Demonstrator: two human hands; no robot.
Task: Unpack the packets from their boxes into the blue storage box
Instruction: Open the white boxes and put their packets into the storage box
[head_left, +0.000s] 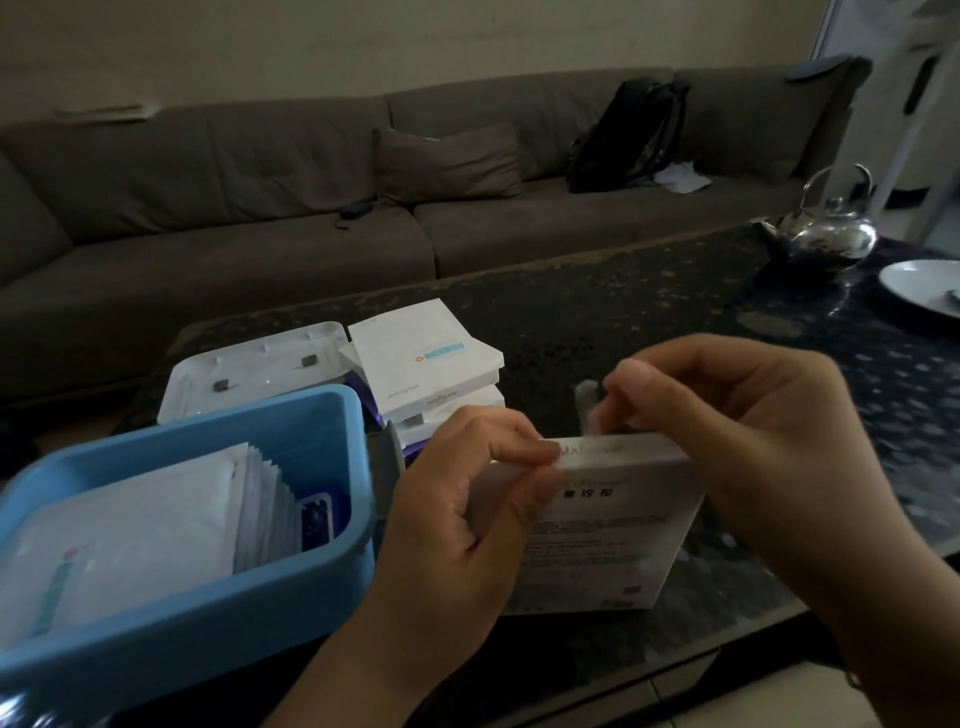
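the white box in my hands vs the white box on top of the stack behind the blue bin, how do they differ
The held box stands upright on the table, gripped by the left hand and right hand at its top edge; the stacked box lies flat on other boxes, untouched. The held box shows a face of dense printed text; the stacked box shows a mostly blank face with a small teal label. Both are flat white cartons.

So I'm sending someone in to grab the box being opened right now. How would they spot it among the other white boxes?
Start at the blue storage box on the dark table. Just right of it, the left hand and right hand hold a white box upright, pinching its top edge. The other white boxes lie flat in a stack behind, untouched.
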